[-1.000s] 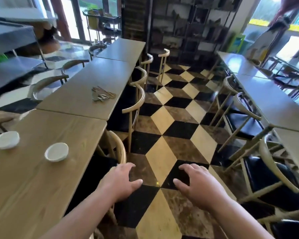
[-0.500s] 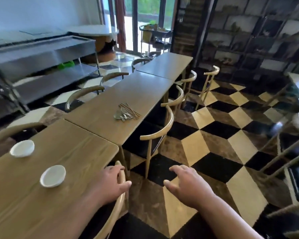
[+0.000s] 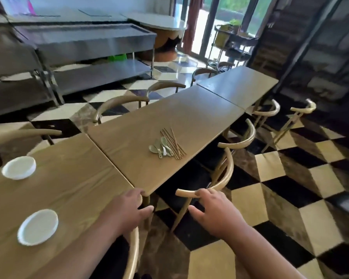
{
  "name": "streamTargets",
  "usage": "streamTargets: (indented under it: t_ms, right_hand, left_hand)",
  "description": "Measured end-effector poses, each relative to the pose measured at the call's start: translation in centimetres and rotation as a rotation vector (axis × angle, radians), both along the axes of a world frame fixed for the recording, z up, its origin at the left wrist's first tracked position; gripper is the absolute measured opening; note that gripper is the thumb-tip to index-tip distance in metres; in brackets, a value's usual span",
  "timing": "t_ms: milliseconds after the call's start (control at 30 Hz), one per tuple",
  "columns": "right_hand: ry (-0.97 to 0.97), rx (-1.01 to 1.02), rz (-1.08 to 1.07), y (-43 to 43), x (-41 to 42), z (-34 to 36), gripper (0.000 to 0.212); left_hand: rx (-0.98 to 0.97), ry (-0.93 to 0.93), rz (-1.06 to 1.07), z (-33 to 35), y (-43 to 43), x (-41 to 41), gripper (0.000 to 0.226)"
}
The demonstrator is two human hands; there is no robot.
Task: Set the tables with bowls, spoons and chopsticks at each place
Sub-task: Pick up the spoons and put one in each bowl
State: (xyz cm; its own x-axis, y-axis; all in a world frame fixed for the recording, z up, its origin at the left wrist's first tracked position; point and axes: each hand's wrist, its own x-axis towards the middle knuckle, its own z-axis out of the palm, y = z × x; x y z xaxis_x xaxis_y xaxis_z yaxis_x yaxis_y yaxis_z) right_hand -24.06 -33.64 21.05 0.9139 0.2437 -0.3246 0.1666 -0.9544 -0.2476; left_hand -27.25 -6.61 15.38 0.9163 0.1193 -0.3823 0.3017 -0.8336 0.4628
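Two white bowls stand on the near wooden table (image 3: 73, 178): one (image 3: 38, 226) near its front, another (image 3: 19, 167) farther back on the left. A pile of green spoons (image 3: 160, 148) and brown chopsticks (image 3: 172, 142) lies near the right edge of the middle table (image 3: 165, 117). My left hand (image 3: 127, 210) is empty with relaxed fingers, held over the near table's right corner. My right hand (image 3: 214, 212) is also empty, its fingertips at the curved back of a chair (image 3: 226, 178).
A third table (image 3: 238, 85) continues the row at the back. Wooden chairs line both sides, one (image 3: 133, 252) right under my left arm. Steel counters (image 3: 85, 47) stand at the left. The checkered floor (image 3: 280, 198) lies open at the right.
The view has swung left and closer to the tables. Both hands have moved forward, the left to the near table's corner, the right to the chair back.
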Motion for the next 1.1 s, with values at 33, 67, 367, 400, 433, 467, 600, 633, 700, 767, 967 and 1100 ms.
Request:
streamTargets:
  t_ms: [33,67,367,400,433,467,600,633,700,767,967,1100]
  right_hand:
    - [0.015,-0.012,-0.004,0.3,2.0,-0.2,0.063]
    - [0.029,-0.022,-0.006,0.7,3.8,-0.1,0.062]
    - [0.036,-0.033,-0.005,3.8,18.6,0.2,0.061]
    - [0.050,-0.037,0.016,4.3,19.7,-0.3,0.061]
    - [0.067,-0.041,0.040,5.0,20.7,-0.8,0.060]
    - [0.082,-0.041,0.062,5.5,21.8,-1.3,0.060]
    - [0.119,-0.044,0.153,7.3,26.8,-3.9,0.061]
    - [0.124,-0.043,0.163,7.7,28.2,-4.6,0.060]
    - [0.134,-0.024,0.180,8.5,31.1,-6.3,0.057]
    - [0.161,0.001,0.199,9.1,34.2,-8.4,0.056]
    - [0.269,0.005,0.263,9.9,42.7,-15.7,0.049]
    - [0.305,-0.005,0.191,10.9,47.4,-20.0,0.036]
  left_hand:
    - [-0.003,0.016,0.000,-0.6,0.3,1.9,0.072]
    - [-0.010,0.028,0.007,-1.0,0.7,3.7,0.073]
    - [-0.057,0.036,0.004,-0.3,1.5,17.3,0.072]
    - [-0.055,0.040,0.012,-0.4,1.6,18.1,0.073]
    - [-0.049,0.045,0.020,-0.6,1.8,18.9,0.073]
    - [-0.046,0.050,0.032,-0.9,2.1,19.5,0.072]
    - [-0.031,0.102,0.119,-2.5,3.4,22.3,0.074]
    - [-0.030,0.116,0.149,-3.0,3.5,23.1,0.074]
    - [-0.041,0.143,0.223,-4.1,3.3,24.7,0.072]
    - [-0.049,0.176,0.295,-5.6,2.3,26.7,0.071]
    - [-0.111,0.286,0.515,-11.5,-2.2,34.1,0.064]
    - [-0.193,0.323,0.776,-15.5,-3.2,39.7,0.045]
